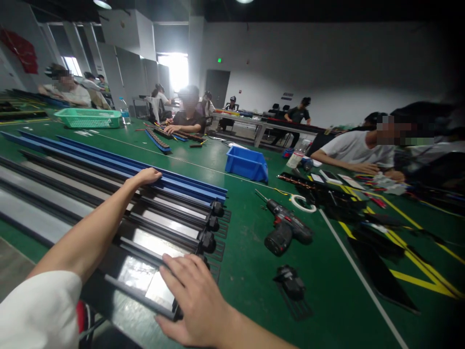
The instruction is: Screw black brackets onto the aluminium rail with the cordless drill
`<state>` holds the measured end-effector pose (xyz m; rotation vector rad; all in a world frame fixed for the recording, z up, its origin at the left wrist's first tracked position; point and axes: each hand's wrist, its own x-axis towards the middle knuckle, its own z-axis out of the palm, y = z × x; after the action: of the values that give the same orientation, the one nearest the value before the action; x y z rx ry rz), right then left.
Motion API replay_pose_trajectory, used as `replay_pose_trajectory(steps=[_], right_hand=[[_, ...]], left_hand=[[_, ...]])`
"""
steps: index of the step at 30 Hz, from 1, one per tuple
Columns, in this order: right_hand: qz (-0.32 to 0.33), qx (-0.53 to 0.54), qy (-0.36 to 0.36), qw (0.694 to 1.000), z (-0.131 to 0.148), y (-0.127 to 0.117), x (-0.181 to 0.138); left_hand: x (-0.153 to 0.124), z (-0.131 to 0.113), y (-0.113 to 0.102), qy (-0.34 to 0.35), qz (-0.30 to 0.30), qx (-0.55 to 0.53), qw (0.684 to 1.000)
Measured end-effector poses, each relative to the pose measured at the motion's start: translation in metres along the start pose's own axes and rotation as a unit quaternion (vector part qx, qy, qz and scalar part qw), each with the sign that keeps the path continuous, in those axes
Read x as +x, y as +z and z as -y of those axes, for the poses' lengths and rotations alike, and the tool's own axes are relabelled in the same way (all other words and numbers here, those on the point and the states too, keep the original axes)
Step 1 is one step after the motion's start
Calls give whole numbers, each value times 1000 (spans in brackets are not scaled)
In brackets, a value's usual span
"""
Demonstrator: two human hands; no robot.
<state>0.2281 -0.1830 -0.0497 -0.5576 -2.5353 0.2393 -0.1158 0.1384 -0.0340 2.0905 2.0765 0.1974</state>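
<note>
Your right hand (198, 300), lower centre, spread unclenched over one long, glossy black-and-silver rail (137, 277); your left hand (148, 175), centre-left, met straight blue rails (192, 188), grip indiscernible.

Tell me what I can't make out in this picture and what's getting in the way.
All in the head view:
- Left hand: what its fingertips touch, hidden by the hand itself.
- Right hand: whatever is under the palm, hidden by the hand.
- Nearer black rails: their left ends, cut off by the picture's left edge.
- Drill: any lettering, too small and blurred.
- Green basket: its floor, hidden by its front wall.
</note>
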Motion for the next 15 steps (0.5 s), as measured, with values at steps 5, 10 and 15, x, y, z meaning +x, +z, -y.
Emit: replay_pose_trajectory(steps=[5,10,15], right_hand=[[-5,-1,-8,1000,7,7,-3],[-15,-11,-16,1000,9,9,-3],[-19,-24,-18,999,11,15,-5]], left_hand=[[-7,3,2,6,-1,-8,1000],[-10,7,4,8,-1,-13,1000],[-14,6,2,5,-2,-20,1000]])
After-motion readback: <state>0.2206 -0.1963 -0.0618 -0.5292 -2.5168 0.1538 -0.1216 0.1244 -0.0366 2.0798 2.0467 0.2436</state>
